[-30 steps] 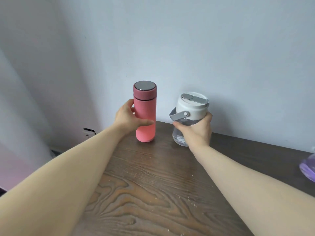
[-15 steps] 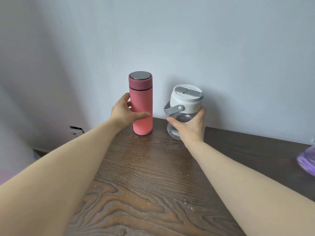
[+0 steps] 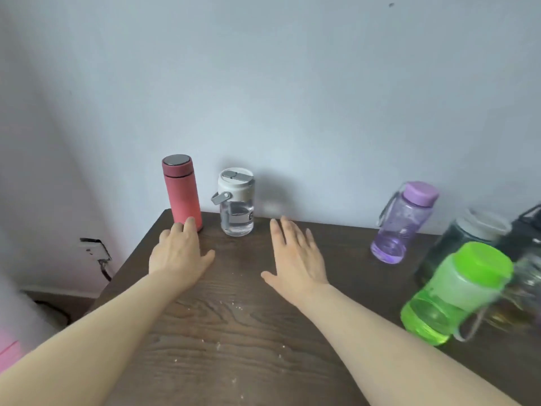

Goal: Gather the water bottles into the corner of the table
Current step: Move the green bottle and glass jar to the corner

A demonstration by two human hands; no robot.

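Observation:
A pink flask (image 3: 182, 191) with a dark red cap stands upright in the far left corner of the dark wooden table (image 3: 234, 332). Right beside it stands a clear bottle (image 3: 236, 202) with a white lid and grey handle. My left hand (image 3: 180, 254) hovers flat and open just in front of the flask, fingertips near its base. My right hand (image 3: 295, 259) is open, palm down, to the right of the clear bottle and apart from it. Further right are a purple bottle (image 3: 402, 222), a green bottle (image 3: 452, 293) and a dark bottle (image 3: 465, 238) with a white lid.
A plain wall runs along the table's back edge. The table's left edge drops to the floor, where a wall socket (image 3: 92, 249) with a cable sits. More dark and glass containers (image 3: 524, 259) crowd the far right edge of the view.
Both hands have let go of the pink flask and the clear bottle and drawn back, open. The view has swung right, bringing the purple, green and dark bottles into sight.

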